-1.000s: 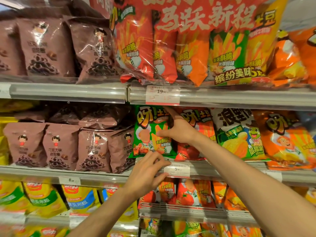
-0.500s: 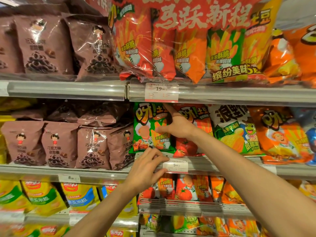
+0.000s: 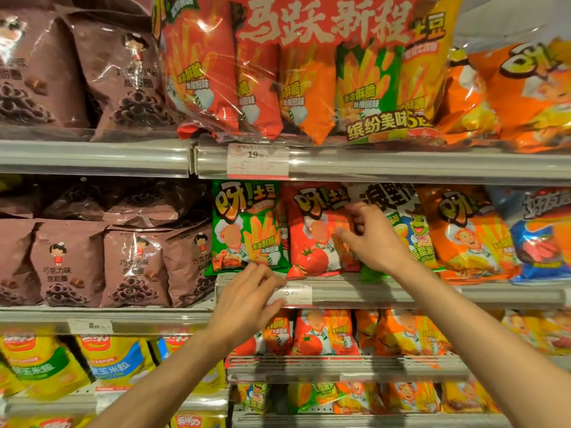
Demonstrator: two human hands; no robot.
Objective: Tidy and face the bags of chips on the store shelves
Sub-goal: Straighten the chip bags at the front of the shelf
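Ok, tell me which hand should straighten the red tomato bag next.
Right. The right hand already rests on the red tomato bag, fingers at its right edge. The left hand sits lower, at the shelf rail.

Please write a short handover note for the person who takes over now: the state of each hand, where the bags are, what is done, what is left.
Right hand: fingers on the right edge of the red tomato bag, middle shelf; grip unclear.
Left hand: open, at the shelf rail by the price tag, just under the green bag.
Done: green and red bags stand upright, facing out.
Left: the white frog bag beside them, partly covered by the right hand, and the rows below.
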